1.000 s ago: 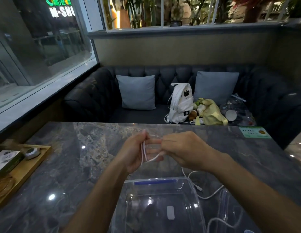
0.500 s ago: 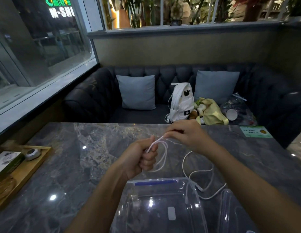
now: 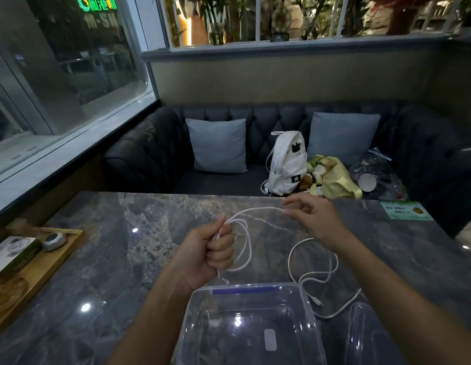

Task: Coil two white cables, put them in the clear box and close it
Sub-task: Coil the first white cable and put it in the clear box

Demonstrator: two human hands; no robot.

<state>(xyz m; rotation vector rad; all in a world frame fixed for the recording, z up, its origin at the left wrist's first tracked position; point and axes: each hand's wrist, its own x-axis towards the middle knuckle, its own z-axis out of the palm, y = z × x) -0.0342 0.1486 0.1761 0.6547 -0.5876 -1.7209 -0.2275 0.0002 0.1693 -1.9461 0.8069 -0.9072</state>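
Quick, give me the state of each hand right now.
Left hand: closed in a fist on the loops of the white cable.
Right hand: fingertips pinching the same cable's free length, pulled out to the side.

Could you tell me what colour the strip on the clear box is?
Blue strip, seen in the head view.

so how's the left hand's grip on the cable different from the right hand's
The left hand is shut in a fist around gathered loops of the white cable; the right hand only pinches a single strand at its fingertips. The left hand sits nearer the clear box; the right hand is farther out over the table. Both hold the same cable.
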